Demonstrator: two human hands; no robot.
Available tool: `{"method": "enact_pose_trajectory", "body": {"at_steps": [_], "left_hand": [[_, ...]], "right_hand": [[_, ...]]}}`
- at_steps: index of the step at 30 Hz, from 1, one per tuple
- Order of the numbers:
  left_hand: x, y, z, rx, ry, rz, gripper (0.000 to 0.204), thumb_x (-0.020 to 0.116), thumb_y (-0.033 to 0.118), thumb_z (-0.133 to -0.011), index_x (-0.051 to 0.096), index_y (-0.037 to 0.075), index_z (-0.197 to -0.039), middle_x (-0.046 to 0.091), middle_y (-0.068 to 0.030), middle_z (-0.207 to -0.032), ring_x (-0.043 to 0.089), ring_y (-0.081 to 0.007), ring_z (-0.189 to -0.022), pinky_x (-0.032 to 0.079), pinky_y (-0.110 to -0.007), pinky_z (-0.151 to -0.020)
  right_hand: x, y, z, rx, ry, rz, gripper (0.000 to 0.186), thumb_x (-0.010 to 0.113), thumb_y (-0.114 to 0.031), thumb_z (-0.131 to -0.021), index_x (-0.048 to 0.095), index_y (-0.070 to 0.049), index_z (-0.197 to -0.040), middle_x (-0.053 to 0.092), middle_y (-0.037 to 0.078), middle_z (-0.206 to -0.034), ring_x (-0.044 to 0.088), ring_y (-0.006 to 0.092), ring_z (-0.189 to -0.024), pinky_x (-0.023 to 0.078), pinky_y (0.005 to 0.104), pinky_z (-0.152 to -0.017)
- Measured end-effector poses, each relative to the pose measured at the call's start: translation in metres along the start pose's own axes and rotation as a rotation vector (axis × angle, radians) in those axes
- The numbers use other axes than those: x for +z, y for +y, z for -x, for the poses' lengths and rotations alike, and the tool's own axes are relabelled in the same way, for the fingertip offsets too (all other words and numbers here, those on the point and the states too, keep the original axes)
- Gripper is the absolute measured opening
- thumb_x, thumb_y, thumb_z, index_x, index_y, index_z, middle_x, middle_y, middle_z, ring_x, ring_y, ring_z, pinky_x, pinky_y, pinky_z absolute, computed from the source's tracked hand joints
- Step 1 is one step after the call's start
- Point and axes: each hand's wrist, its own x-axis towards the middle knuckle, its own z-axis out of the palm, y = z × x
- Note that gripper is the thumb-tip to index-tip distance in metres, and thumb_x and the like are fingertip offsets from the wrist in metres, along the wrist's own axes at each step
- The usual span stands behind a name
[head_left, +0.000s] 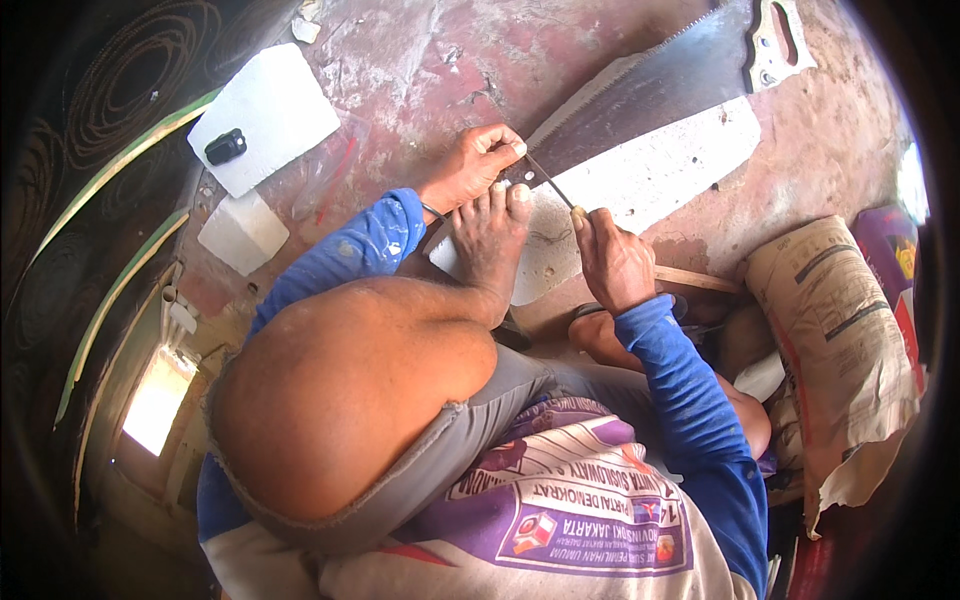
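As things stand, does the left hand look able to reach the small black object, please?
Probably yes, if it lets go first: the left hand pinches a thin dark rod. The small black object lies uncovered on a white sheet, apparently unblocked.

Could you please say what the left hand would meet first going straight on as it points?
Past the thin rod it holds, the left hand would probably meet the saw blade first, though depth is unclear.
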Motion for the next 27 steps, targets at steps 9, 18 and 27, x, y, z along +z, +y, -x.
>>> {"method": "enact_pose_trajectory", "body": {"at_steps": [9,18,27], "left_hand": [[-0.038,-0.026,-0.025,-0.065,0.112,0.17,0.013,0.067,0.021,-0.098,0.069,0.009,-0.1,0.066,0.0033,-0.093,0.06,-0.0056,-0.088,0.05,-0.025,-0.076],[-0.014,-0.015,-0.007,0.028,0.039,0.069,0.018,0.066,0.022,-0.099,0.069,0.005,-0.102,0.066,0.0026,-0.093,0.059,-0.0055,-0.088,0.049,-0.025,-0.077],[-0.011,-0.015,-0.01,-0.001,0.098,0.171,0.016,0.064,0.02,-0.099,0.068,0.005,-0.102,0.064,0.0029,-0.088,0.057,-0.0057,-0.08,0.049,-0.026,-0.072]], "right_hand": [[0.013,-0.024,-0.046,-0.079,0.024,0.052,0.03,0.051,-0.037,-0.103,0.055,-0.008,-0.101,0.069,0.023,-0.07,0.07,0.0422,-0.068,0.055,0.0523,-0.065],[0.009,-0.007,-0.01,-0.028,0.037,0.013,0.028,0.054,-0.035,-0.102,0.055,-0.007,-0.1,0.069,0.021,-0.07,0.07,0.0414,-0.066,0.055,0.0525,-0.064],[0.011,-0.013,-0.022,-0.074,0.059,-0.001,0.029,0.052,-0.036,-0.103,0.056,-0.008,-0.099,0.068,0.022,-0.067,0.068,0.0439,-0.066,0.054,0.0538,-0.065]]}}
